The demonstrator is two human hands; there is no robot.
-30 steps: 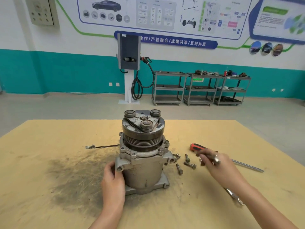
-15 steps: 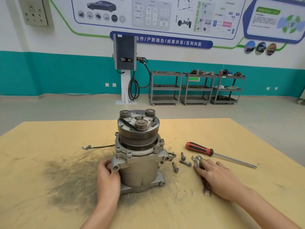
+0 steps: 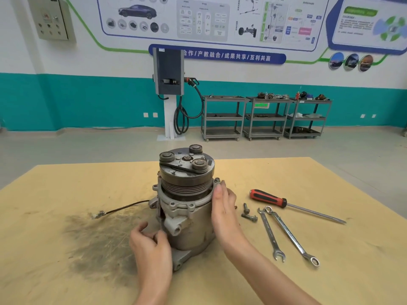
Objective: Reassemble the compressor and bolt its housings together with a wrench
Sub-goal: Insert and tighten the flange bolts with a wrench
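Observation:
The grey compressor (image 3: 187, 216) stands upright on the wooden table (image 3: 330, 194), pulley end up. My left hand (image 3: 149, 243) is at its lower left, fingers curled against the housing edge beside a mounting ear. My right hand (image 3: 224, 208) lies flat against the right side with straight fingers, its tips by a bolt (image 3: 217, 180) seated in the upper flange. Two combination wrenches (image 3: 269, 233) (image 3: 290, 234) lie on the table to the right, untouched. Two loose bolts (image 3: 248, 213) lie between the compressor and the wrenches.
A red-and-black screwdriver (image 3: 268, 198) lies behind the wrenches. A thin black wire (image 3: 123, 209) trails from the compressor to the left over a dark grease smear (image 3: 97, 238). Beyond the table are the workshop floor, a charging post and several grey carts.
My right hand has left the wrench lying on the table and moved to the compressor's right side. The compressor has turned, and my left hand has shifted lower on the housing.

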